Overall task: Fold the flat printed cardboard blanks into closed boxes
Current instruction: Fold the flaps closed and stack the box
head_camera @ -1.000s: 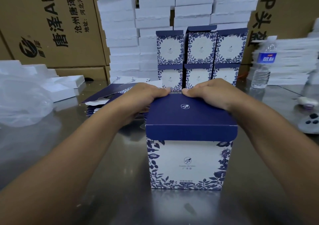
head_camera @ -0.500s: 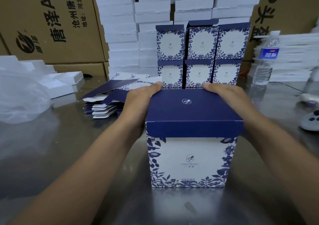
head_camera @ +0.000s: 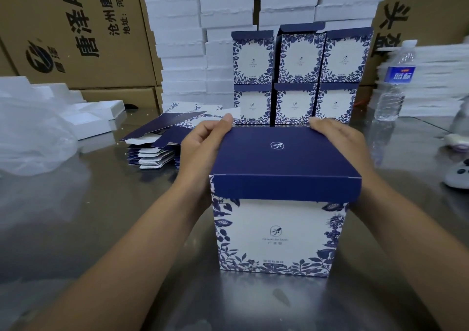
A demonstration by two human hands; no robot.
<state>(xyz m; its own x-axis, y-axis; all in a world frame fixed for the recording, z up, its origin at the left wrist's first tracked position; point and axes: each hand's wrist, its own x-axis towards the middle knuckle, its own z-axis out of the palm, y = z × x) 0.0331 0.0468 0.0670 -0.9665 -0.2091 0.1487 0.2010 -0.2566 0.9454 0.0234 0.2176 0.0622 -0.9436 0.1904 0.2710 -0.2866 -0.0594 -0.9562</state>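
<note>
While box (head_camera: 276,234) hides most fingers of right hand (head_camera: 340,142), both grips clamp its sides — left hand (head_camera: 200,158) plainer.

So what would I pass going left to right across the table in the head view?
Plastic bag → flat blanks → left hand → box → right hand → water bottle → white remote.

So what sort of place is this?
Probably a packaging workshop or storeroom: brown shipping cartons and stacked white foam pieces behind, finished printed boxes and flat blanks on the steel table.
</note>
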